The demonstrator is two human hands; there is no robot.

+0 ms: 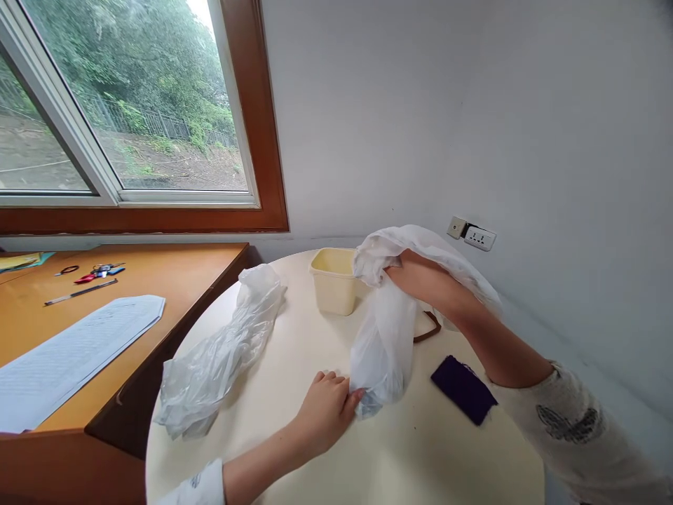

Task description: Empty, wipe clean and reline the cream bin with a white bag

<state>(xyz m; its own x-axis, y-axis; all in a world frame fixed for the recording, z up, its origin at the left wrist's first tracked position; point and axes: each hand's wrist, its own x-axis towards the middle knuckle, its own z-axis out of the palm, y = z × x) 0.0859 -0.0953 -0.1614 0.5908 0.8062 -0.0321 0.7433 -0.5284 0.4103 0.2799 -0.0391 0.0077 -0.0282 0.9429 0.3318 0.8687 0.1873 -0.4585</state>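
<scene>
A white, thin plastic bag (386, 344) hangs bunched over the round table (310, 351). My left hand (329, 410) pinches its lower end between thumb and fingers, just above the tabletop. Higher up, my right hand (413, 277) is closed on the bag's gathered upper part. Loose folds drape over that hand and forearm and hide most of its fingers. Just left of the bag's top stands a cream plastic bin (335, 284), upright. A second white plastic bag (226, 354) lies crumpled lengthwise on the left side of the table.
A dark purple cloth piece (463, 389) and a brown angular strip (428, 328) lie on the right. An orange-brown desk (189, 270) adjoins at left, bearing papers (78, 351), a pen (81, 292) and keys (102, 272). Behind are the wall, its sockets (479, 238) and a window.
</scene>
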